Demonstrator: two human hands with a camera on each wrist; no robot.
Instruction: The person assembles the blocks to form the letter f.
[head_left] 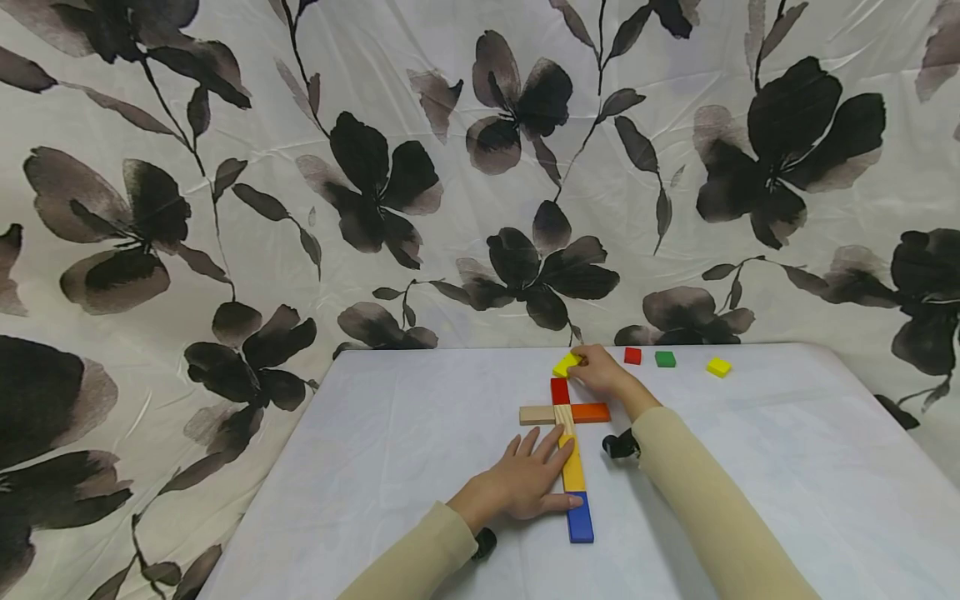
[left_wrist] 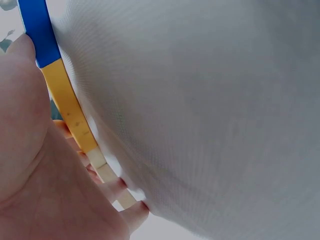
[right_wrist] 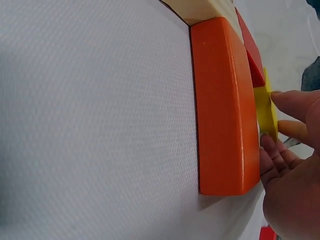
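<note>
A line of flat wooden blocks lies on the white table. From the near end it runs through a blue block (head_left: 581, 525), an orange-yellow block (head_left: 573, 471), a plain wood block (head_left: 565, 417) and a red block (head_left: 559, 391). Across it sit a beige block (head_left: 537, 415) on the left and an orange block (head_left: 591, 412) on the right. My left hand (head_left: 527, 477) rests on the line with fingers spread, its thumb at the blue block. My right hand (head_left: 602, 372) pinches a yellow block (head_left: 564, 366), set slantwise at the red block's far end.
Near the table's (head_left: 360, 450) back edge, right of my right hand, lie a small red block (head_left: 632, 356), a green block (head_left: 665, 359) and another yellow block (head_left: 718, 367). Behind the table hangs a flowered cloth (head_left: 450, 208).
</note>
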